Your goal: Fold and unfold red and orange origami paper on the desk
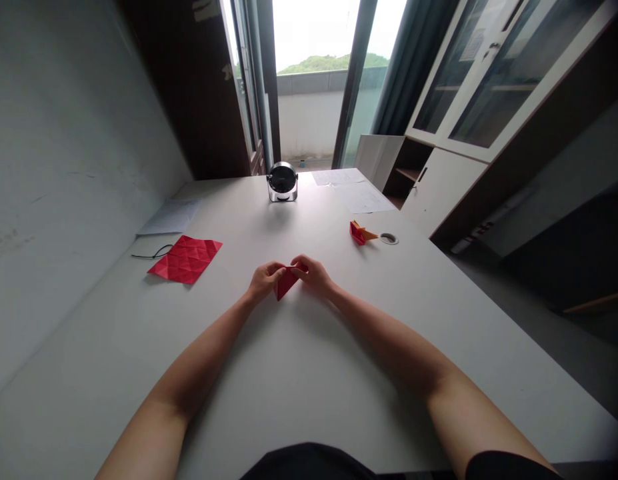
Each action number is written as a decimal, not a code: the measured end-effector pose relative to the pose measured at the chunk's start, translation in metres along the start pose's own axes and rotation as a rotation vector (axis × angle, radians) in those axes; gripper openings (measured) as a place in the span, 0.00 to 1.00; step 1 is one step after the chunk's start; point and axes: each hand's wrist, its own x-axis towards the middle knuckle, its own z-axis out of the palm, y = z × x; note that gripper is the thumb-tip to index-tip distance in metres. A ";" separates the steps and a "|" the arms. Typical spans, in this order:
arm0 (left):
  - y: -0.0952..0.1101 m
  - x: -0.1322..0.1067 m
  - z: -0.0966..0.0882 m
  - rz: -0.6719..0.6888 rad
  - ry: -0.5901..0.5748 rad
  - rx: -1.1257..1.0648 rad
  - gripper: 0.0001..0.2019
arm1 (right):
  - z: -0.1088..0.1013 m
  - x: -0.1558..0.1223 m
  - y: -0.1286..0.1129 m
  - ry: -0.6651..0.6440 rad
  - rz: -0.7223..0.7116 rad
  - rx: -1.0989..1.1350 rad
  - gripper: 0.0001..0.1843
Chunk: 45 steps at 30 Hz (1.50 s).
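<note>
Both hands meet at the middle of the white table (pixel 299 360), around a small folded piece of red paper (pixel 285 284). My left hand (pixel 264 281) pinches its upper left edge between thumb and fingers. On the other side, my right hand (pixel 313 273) grips the upper right edge, thumb toward me. The paper is folded into a triangle, with one point hanging down toward me. Fingers cover part of its top edge.
At left lies a creased red paper sheet (pixel 186 259) beside a thin black cord (pixel 151 255). A red and orange folded paper figure (pixel 361 233) rests near a round cable hole (pixel 389 239). A round silver-black device (pixel 283 182) and white papers (pixel 363 198) are farther back.
</note>
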 end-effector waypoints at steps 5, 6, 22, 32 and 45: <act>0.002 0.000 -0.001 0.039 0.054 -0.010 0.16 | -0.003 0.002 0.003 0.068 0.000 0.052 0.12; 0.002 0.000 -0.001 0.047 0.076 -0.012 0.15 | -0.005 0.002 0.004 0.081 0.012 0.077 0.14; 0.003 0.001 -0.005 0.028 0.100 0.111 0.15 | -0.009 0.003 -0.006 0.096 0.091 0.401 0.22; 0.006 0.001 -0.004 0.005 0.072 -0.012 0.17 | 0.001 0.004 0.005 -0.033 0.118 0.379 0.19; 0.010 -0.002 -0.001 0.021 -0.054 0.121 0.16 | -0.003 0.002 0.001 0.060 0.078 0.199 0.26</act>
